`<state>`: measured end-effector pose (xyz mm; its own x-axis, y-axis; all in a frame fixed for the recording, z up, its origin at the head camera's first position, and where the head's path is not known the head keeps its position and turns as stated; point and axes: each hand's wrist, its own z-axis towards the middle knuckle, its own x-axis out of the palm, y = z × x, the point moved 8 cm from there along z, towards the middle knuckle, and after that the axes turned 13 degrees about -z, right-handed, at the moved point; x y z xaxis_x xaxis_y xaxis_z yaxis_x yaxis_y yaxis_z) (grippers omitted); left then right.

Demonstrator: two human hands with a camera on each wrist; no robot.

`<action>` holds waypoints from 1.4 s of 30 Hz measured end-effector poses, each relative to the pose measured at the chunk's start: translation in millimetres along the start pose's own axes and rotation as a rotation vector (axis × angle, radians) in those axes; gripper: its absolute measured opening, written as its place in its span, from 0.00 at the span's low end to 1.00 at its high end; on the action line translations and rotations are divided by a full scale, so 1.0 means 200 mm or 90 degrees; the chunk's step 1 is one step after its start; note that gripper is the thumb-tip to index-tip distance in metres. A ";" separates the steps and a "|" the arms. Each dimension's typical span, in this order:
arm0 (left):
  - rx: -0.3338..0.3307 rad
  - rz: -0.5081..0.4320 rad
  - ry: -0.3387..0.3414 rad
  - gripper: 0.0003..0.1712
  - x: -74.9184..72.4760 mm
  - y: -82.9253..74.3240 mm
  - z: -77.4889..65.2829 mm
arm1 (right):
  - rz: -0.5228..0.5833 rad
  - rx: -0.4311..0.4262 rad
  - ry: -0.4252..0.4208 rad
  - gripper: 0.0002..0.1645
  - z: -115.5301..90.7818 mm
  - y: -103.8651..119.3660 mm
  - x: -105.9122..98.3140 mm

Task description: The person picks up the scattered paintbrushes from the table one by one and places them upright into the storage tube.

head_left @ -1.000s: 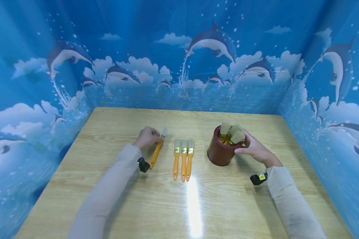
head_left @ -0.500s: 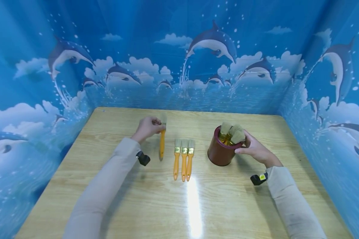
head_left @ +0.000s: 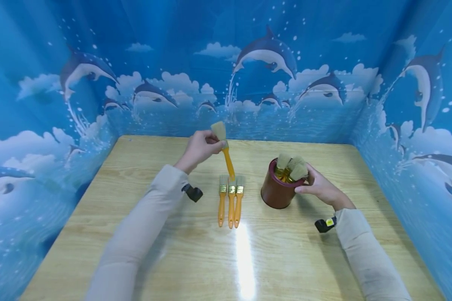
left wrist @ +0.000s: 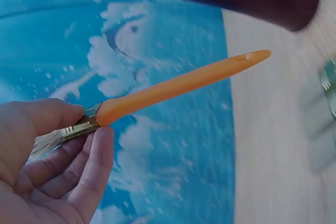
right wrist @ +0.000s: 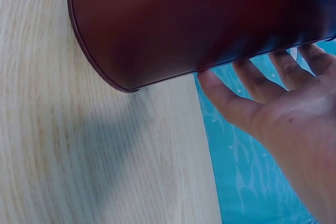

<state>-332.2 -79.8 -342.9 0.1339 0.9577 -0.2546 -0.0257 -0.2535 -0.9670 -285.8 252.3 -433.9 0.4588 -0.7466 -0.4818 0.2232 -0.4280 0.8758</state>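
My left hand (head_left: 201,148) pinches a paintbrush (head_left: 229,164) at its metal ferrule, up above the table. Its pale bristles point up and its orange handle slants down to the right, as the left wrist view also shows of the handle (left wrist: 178,85). Three like paintbrushes (head_left: 231,205) lie side by side below it, bristles away from me. A brown brush pot (head_left: 276,193) stands upright to their right with several paintbrushes (head_left: 291,167) in it, bristles up. My right hand (head_left: 322,188) holds this pot at its right side near the rim, thumb and fingers against the wall (right wrist: 173,30).
The wooden table (head_left: 165,251) carries a bright light reflection in front of the lying brushes. A blue curtain (head_left: 196,117) with dolphins and clouds stands around its back and sides. A dark wrist camera (head_left: 193,193) sits on the left wrist.
My left hand has lifted the paintbrush off the left of the table and carried it right and away, over the lying brushes. The right hand and pot have stayed put.
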 end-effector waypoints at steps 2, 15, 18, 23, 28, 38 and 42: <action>0.012 -0.008 0.006 0.14 0.03 -0.05 0.00 | 0.002 -0.002 0.000 0.54 0.00 0.00 0.00; 0.101 -0.086 0.030 0.16 0.25 -0.28 -0.05 | 0.005 0.002 -0.001 0.55 0.00 0.00 0.01; 0.110 -0.098 0.043 0.15 0.31 -0.30 -0.05 | 0.003 0.004 -0.001 0.55 0.00 0.00 0.00; 0.133 -0.080 0.075 0.14 0.42 -0.33 -0.06 | 0.007 0.007 -0.001 0.56 0.00 0.00 0.01; 0.157 -0.039 0.104 0.13 0.51 -0.34 -0.07 | 0.010 0.007 0.003 0.56 -0.01 0.00 0.01; 0.199 0.014 0.139 0.08 0.64 -0.31 -0.07 | 0.004 -0.003 0.005 0.54 -0.01 -0.01 0.01; 0.197 0.038 0.158 0.08 0.68 -0.29 -0.08 | 0.005 -0.005 0.005 0.54 0.00 -0.01 0.00</action>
<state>-297.5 62.5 -321.5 0.3572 0.8710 -0.3373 -0.3327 -0.2187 -0.9173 -285.7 252.8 -436.3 0.4678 -0.7453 -0.4750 0.2266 -0.4184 0.8796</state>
